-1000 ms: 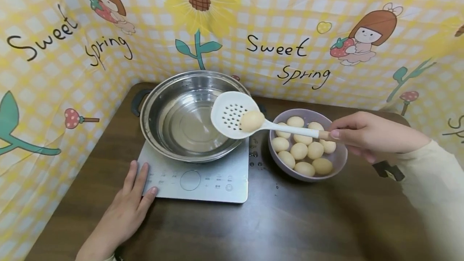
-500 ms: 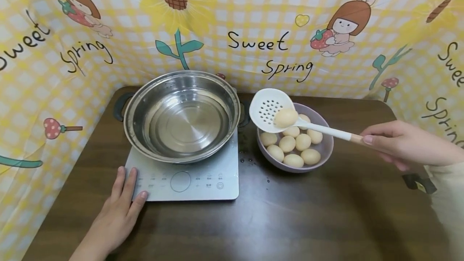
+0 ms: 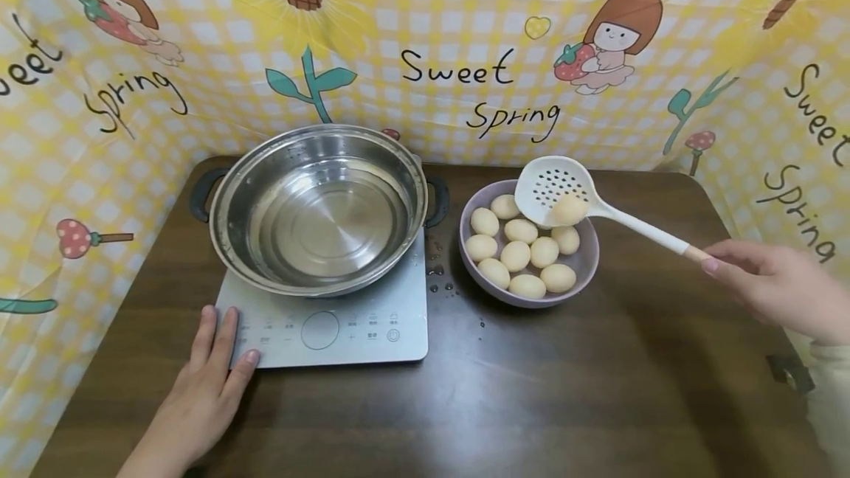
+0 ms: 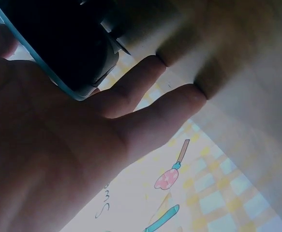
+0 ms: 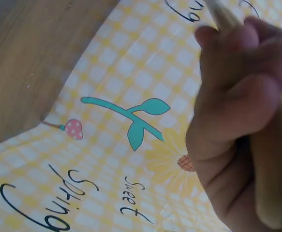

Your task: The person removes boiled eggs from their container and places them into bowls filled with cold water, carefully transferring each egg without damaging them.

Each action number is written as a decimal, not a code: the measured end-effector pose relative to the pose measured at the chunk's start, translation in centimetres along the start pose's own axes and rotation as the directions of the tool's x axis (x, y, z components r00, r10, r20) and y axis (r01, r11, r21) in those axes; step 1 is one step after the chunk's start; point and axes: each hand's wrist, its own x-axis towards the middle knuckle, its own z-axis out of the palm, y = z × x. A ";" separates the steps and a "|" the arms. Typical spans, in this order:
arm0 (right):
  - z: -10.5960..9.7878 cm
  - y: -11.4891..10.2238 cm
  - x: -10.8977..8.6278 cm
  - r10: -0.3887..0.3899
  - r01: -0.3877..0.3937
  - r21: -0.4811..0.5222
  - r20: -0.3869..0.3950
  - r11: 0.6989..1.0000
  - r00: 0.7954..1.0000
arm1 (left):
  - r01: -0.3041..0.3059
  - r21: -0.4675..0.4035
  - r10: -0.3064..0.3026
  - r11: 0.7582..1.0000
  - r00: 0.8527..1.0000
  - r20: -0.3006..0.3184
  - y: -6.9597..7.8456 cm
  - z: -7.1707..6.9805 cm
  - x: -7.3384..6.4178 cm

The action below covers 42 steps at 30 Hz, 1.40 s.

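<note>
My right hand grips the wooden end of a white slotted spoon; in the right wrist view the fingers curl round the wooden handle. One egg lies in the perforated head, above the back right of a light purple bowl. Several more eggs sit in that bowl. With fingers extended, my left hand rests at the front left edge of a silver induction cooker. On the cooker stands a wide steel pot that looks to hold clear water.
The pot's dark side handles stick out left and right. Water drops dot the dark wooden table between cooker and bowl. A yellow checked cloth stands behind the table and on both sides.
My right hand has carried the slotted spoon and its egg rightward, from over the pot's right rim to over the bowl. The left hand stays on the cooker. The head view has shifted.
</note>
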 end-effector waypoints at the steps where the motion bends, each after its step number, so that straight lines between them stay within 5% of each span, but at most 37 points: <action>1: 0.2 -0.2 -0.1 -0.006 0.005 -0.037 -0.047 0.999 0.999 | 0.002 0.000 -0.002 1.000 1.000 0.002 0.0 0.0 0.0; 5: 1.0 -0.3 -0.5 -0.089 0.057 -0.140 -0.235 0.989 0.968 | 0.002 0.000 -0.002 1.000 1.000 0.002 0.0 0.0 -0.1; 9: 1.0 -0.3 -1.0 -0.086 0.047 -0.128 -0.317 0.991 0.945 | 0.003 0.001 -0.003 1.000 1.000 0.000 0.1 0.0 0.0; 14: 0.8 -0.5 -1.7 0.005 -0.018 -0.055 -0.237 0.998 0.972 | 0.013 0.011 -0.013 1.000 1.000 -0.007 0.3 -0.1 0.1; 17: 1.0 -0.3 -1.9 -0.027 0.018 -0.050 -0.182 0.999 0.983 | 0.015 0.002 -0.015 1.000 1.000 -0.007 0.3 -0.1 0.0; 24: 1.8 0.1 -1.9 -0.117 0.108 -0.054 -0.208 0.993 0.971 | 0.006 -0.025 -0.005 1.000 1.000 0.008 0.4 -0.2 -0.1; 30: 1.9 -0.4 -1.9 -0.063 0.063 -0.010 -0.251 0.998 0.966 | 0.010 -0.027 -0.009 1.000 1.000 0.018 0.4 -0.3 0.0; 37: 2.6 0.1 -2.0 -0.059 0.056 -0.022 -0.152 0.998 0.987 | 0.014 -0.017 -0.013 1.000 1.000 0.017 0.4 -0.3 0.0; 42: 3.1 0.1 -2.0 -0.021 0.030 0.055 -0.158 0.998 0.987 | 0.009 -0.025 -0.008 1.000 1.000 0.021 0.3 -0.2 0.0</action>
